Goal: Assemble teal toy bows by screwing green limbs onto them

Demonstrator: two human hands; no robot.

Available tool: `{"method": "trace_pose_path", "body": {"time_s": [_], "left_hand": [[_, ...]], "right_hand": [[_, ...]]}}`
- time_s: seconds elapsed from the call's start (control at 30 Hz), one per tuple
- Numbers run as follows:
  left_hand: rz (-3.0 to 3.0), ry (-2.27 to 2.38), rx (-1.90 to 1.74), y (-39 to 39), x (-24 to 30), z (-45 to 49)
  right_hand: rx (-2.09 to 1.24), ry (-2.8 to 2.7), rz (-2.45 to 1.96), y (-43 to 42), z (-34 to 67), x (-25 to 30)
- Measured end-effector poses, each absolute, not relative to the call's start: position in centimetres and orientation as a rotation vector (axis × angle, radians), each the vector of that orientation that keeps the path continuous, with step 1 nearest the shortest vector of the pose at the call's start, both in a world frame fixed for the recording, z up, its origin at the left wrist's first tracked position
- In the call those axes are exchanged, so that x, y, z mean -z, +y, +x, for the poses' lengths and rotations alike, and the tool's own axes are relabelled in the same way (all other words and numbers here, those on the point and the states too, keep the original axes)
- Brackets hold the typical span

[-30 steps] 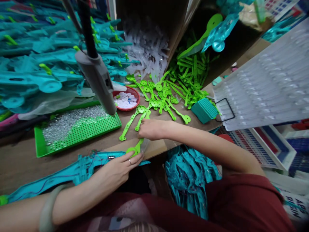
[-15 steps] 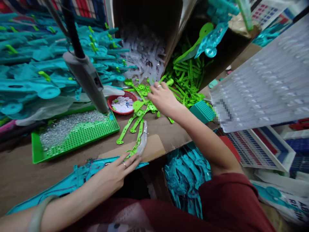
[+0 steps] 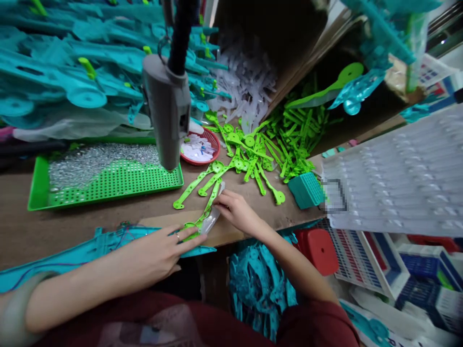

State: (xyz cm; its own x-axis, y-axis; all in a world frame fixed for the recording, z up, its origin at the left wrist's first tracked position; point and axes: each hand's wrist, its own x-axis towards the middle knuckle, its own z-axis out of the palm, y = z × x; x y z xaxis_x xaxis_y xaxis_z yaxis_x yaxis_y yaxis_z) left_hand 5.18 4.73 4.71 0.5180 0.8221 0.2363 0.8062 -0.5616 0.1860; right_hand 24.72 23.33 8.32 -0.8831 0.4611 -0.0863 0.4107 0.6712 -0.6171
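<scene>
My left hand (image 3: 164, 248) rests at the bench edge with its fingers stretched out. Its fingertips lie on the round end of a light-green plastic arm (image 3: 195, 225) and beside a clear plastic piece (image 3: 210, 222). My right hand (image 3: 238, 212) has its thumb and fingers closed at the upper part of that clear piece, which lies along the green arm. Thin wires run over the green arm. Under my left forearm lies a long turquoise plastic part (image 3: 104, 246) with wires, partly hidden by my hand.
A green tray (image 3: 108, 188) of small metal pieces, likely screws, and a red basket (image 3: 215, 154) of white pieces stand behind. Loose green arms (image 3: 249, 154) spread beyond my right hand. A grey tool (image 3: 168, 111) hangs above. A teal block (image 3: 306, 190) stands at right.
My right hand has come back from the pile of green arms to the clear piece near my left hand. The left hand stays on the green arm. The view has shifted.
</scene>
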Motion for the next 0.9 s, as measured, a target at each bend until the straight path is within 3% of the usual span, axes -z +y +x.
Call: {"method": "trace_pose_path", "body": {"time_s": [0.1, 0.37, 0.73, 0.9], "left_hand": [[2.734, 1.502, -0.555, 4.5, -6.0, 6.2], [2.250, 2.184, -0.656, 6.8, -5.1, 12.3], [2.095, 2.183, -0.495, 9.1, -5.3, 12.6], [2.060, 2.197, -0.406, 9.8, -5.5, 12.9]], "right_hand": [[-0.937, -2.902, -0.785, 23.7, 24.2, -8.6], [-0.857, -3.135, -0.878, 24.3, 22.1, -9.8], [-0.622, -3.233, -1.094, 25.6, 20.7, -10.2], [-0.760, -3.151, -0.984, 26.5, 21.4, -9.3]]}}
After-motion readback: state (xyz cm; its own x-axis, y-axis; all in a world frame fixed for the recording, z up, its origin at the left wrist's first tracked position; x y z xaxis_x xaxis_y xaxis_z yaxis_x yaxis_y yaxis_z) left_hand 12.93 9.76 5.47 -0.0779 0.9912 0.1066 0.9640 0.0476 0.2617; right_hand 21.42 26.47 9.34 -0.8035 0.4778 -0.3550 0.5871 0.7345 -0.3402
